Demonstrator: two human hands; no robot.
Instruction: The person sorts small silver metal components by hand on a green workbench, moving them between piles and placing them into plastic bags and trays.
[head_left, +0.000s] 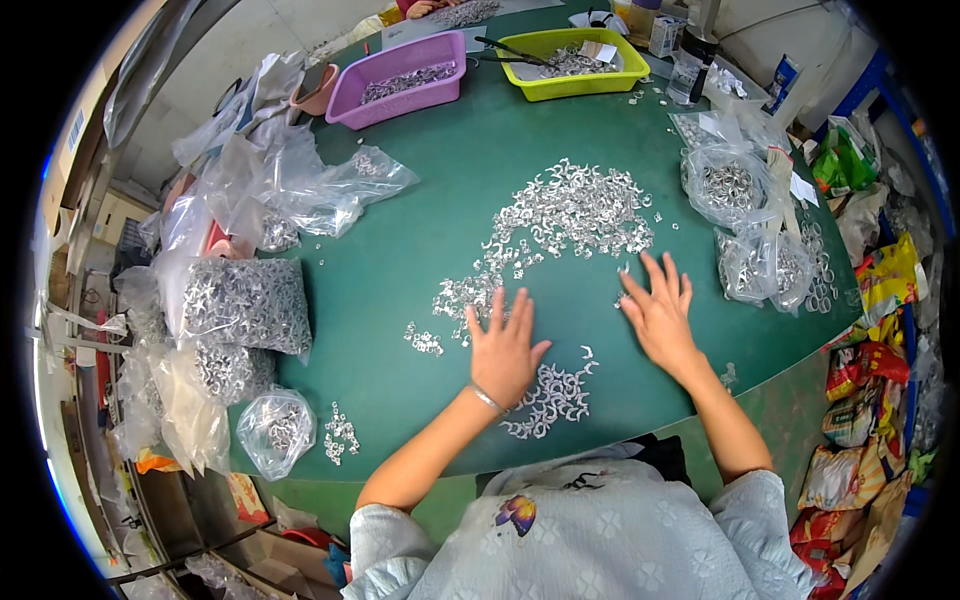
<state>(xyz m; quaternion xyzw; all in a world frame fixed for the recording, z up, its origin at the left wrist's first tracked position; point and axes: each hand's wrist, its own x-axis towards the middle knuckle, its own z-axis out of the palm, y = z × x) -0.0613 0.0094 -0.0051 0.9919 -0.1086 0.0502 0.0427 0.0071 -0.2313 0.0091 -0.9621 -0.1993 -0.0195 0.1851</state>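
Observation:
My left hand (503, 350) lies palm down with spread fingers. Its fingertips reach the lower edge of a pile of small silver metal pieces (465, 296). My right hand (660, 315) is also palm down with fingers apart, beside one or two loose pieces, just below the large heap of curved silver metal pieces (580, 205). Between my wrists and the near table edge sits a smaller group of crescent-shaped metal pieces (552, 402). A thin bracelet (488, 400) is round my left wrist. Neither hand visibly holds anything.
On the green table (400, 270), a purple basin (395, 80) and a yellow-green basin (575, 70) hold metal parts at the far side. Full plastic bags (248, 303) crowd the left; bags of rings (735, 190) line the right. Another person's hand (425, 8) shows at the far edge.

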